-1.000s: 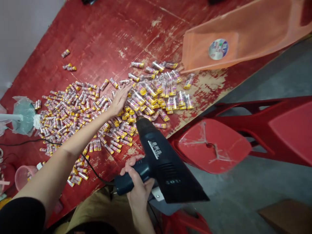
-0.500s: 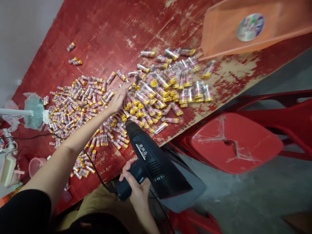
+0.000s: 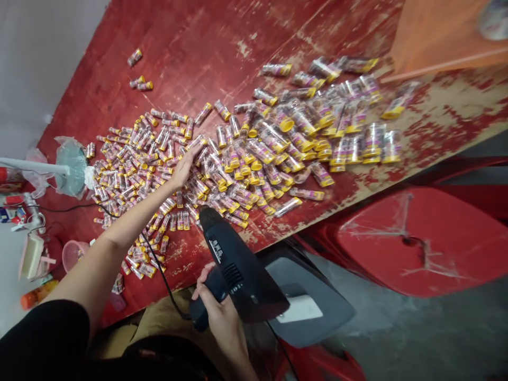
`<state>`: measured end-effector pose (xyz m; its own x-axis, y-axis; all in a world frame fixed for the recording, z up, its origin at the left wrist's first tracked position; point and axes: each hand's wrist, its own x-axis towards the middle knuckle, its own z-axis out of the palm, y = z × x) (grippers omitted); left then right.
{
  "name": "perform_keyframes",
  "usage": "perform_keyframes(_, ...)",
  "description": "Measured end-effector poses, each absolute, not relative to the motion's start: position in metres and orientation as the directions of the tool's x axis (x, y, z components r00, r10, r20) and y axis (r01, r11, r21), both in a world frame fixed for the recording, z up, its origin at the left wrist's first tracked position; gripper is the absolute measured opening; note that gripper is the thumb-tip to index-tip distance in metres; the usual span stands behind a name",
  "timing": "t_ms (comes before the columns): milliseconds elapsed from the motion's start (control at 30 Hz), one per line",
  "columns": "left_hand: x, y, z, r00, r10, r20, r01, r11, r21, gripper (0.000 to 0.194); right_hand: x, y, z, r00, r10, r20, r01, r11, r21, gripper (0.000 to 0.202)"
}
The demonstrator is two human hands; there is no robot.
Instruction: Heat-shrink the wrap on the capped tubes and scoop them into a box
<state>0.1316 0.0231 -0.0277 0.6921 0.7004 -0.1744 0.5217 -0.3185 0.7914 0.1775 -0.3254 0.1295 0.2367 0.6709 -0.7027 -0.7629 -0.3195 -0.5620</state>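
Note:
My left hand [image 3: 186,165] is stretched out with straight fingers, its edge down among small clear tubes [image 3: 262,151] with yellow ends and purple-marked wraps. The tubes lie in a wide heap, some standing upright. In my right hand [image 3: 222,312] is the handle of a black heat gun [image 3: 242,270], fingers wrapped round it. The nozzle points up the table at the heap's near edge, just below my left hand. A black cord [image 3: 159,259] runs from the handle past my left forearm.
The heap lies on a worn red table [image 3: 190,47]. An orange bin [image 3: 440,37] stands at the upper right. Red plastic stools [image 3: 420,238] and a grey seat [image 3: 317,286] are beyond the near edge. A pink basket [image 3: 74,255] and a teal fan-like object [image 3: 71,164] are at left.
The view has shifted, so the table contents appear further right. Against the heap, my left hand and the heat gun have both moved left. Several tubes by my fingers now stand more upright.

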Motion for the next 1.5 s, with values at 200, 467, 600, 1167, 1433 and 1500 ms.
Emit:
perform_keyframes(200,0.139,0.010,-0.025,0.705,0.700,-0.113,0.515,-0.396,0.760,0.074,0.196,-0.312,0.131,0.398,0.492,-0.774,-0.813,-0.201,-0.546,0.030)
perform_keyframes(467,0.298,-0.007,-0.023,0.945,0.321,0.070,0.229,-0.797,0.559,0.078,0.216,-0.321,0.125,0.512,0.352,-0.784,-0.822,-0.066,-0.566,0.025)
perform_keyframes(600,0.319,-0.002,-0.031,0.977,0.212,0.020,0.173,-0.843,0.509,0.080,0.230,-0.315,0.121,0.596,0.312,-0.740,-0.783,0.021,-0.622,0.029)
perform_keyframes(1167,0.130,0.034,0.006,0.795,0.600,-0.088,0.556,-0.663,0.502,0.059,0.239,-0.285,0.108,0.406,0.564,-0.719,-0.799,-0.162,-0.579,0.039)
perform_keyframes(1433,0.122,-0.003,0.003,0.878,0.458,-0.138,0.475,-0.804,0.357,0.061,0.231,-0.284,0.112,0.334,0.640,-0.692,-0.769,-0.239,-0.592,0.036)
perform_keyframes(1500,0.105,0.003,0.001,0.846,0.513,-0.143,0.529,-0.774,0.349,0.059,0.231,-0.285,0.113,0.368,0.611,-0.701,-0.757,-0.241,-0.608,0.037)
